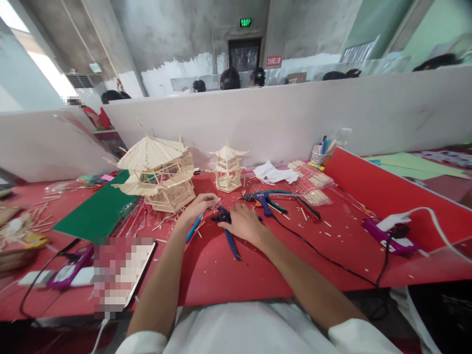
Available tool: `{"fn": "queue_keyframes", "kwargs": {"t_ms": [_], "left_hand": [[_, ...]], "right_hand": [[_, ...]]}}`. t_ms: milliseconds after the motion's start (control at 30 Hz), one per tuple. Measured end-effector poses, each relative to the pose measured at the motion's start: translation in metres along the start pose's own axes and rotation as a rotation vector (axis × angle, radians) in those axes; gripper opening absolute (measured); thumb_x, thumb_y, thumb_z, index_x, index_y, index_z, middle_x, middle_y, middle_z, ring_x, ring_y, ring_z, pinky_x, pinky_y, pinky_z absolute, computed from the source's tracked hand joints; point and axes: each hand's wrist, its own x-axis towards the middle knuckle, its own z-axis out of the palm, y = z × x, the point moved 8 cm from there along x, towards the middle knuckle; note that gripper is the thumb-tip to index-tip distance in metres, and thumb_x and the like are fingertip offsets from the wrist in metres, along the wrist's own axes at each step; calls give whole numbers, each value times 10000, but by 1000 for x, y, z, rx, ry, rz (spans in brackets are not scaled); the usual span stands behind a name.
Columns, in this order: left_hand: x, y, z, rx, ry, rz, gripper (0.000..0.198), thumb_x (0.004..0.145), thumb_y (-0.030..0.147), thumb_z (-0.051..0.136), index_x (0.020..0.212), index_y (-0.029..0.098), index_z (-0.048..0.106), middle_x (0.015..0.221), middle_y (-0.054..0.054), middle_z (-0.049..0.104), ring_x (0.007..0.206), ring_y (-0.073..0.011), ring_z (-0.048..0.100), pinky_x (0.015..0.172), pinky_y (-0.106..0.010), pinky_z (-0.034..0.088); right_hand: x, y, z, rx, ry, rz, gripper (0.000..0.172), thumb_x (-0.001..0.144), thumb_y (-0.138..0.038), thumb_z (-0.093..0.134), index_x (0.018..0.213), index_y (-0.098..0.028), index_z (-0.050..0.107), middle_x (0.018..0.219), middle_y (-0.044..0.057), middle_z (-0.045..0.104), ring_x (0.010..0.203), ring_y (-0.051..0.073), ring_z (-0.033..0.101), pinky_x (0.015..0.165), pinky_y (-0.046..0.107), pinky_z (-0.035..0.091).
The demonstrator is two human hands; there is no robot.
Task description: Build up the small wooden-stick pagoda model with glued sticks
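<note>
My left hand [201,206] is closed in a pinch, with a tiny pale piece of wooden stick [219,200] at its fingertips. A bright blue handle-like thing [194,229] lies just below that hand, its upper end partly hidden. My right hand [245,221] curls over dark blue cutting pliers [230,243], thumb near the pivot and one handle mostly covered. Behind my hands stand a small stick-built pavilion [227,169] and a larger stick pavilion [162,172]. A blue glue gun [263,200] rests on its side right of my right hand.
Stick scraps litter the red tabletop [287,265]. Around are a green board [98,206], a tablet-like device [125,275], power strips [391,238], white tissue [275,172], bundled sticks [311,182] and a pen basket [319,153]. Another person's hand [16,260] is at far left.
</note>
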Motion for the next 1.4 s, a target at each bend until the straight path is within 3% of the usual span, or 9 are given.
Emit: {"fn": "queue_keyframes", "kwargs": {"t_ms": [167, 333, 567, 800, 1000, 1200, 1400], "left_hand": [[2, -2, 7, 45, -46, 5, 300, 751, 452, 678, 757, 153, 652, 691, -5, 603, 662, -133, 528, 642, -247, 380], [7, -3, 12, 74, -76, 72, 346, 759, 494, 673, 767, 148, 654, 671, 0, 601, 618, -123, 503, 620, -246, 380], [11, -1, 12, 154, -55, 147, 363, 785, 495, 654, 733, 137, 673, 653, -3, 616, 623, -121, 505, 627, -241, 396], [14, -6, 15, 181, -67, 130, 433, 782, 553, 647, 739, 123, 668, 652, -15, 617, 614, -124, 501, 618, -247, 391], [9, 16, 10, 162, 122, 318, 301, 763, 429, 717, 857, 157, 630, 764, -13, 619, 694, -132, 531, 687, -249, 429], [-2, 33, 12, 390, 201, 441, 151, 876, 326, 590, 863, 184, 640, 855, -43, 623, 777, -165, 556, 766, -280, 443], [-11, 39, 24, 705, 166, 535, 146, 943, 233, 446, 930, 193, 586, 940, -73, 597, 854, -186, 556, 807, -289, 425]], "right_hand": [[13, 15, -24, 346, 178, -64, 305, 962, -397, 537, 1154, -176, 619, 1056, 104, 711, 964, 222, 661, 819, 298, 462], [22, 22, -25, 718, 264, -163, 136, 920, -261, 565, 928, -181, 675, 920, 49, 737, 851, 170, 670, 788, 265, 464], [32, 29, -12, 1012, 281, -190, 235, 865, -381, 613, 846, -152, 661, 835, 54, 711, 761, 169, 644, 734, 276, 479], [38, 33, 0, 1194, 195, -158, 291, 816, -447, 646, 821, -156, 647, 780, 21, 666, 699, 149, 596, 693, 276, 472], [40, 34, 17, 1446, 25, -41, 369, 724, -512, 735, 836, -170, 654, 719, 4, 654, 616, 127, 580, 529, 224, 433], [38, 36, 20, 1655, -38, 59, 347, 653, -437, 816, 815, -163, 679, 707, 0, 678, 607, 95, 589, 567, 207, 435], [40, 35, 26, 1666, -47, 34, 337, 646, -412, 822, 827, -150, 713, 678, -18, 661, 549, 68, 534, 567, 207, 432]]}}
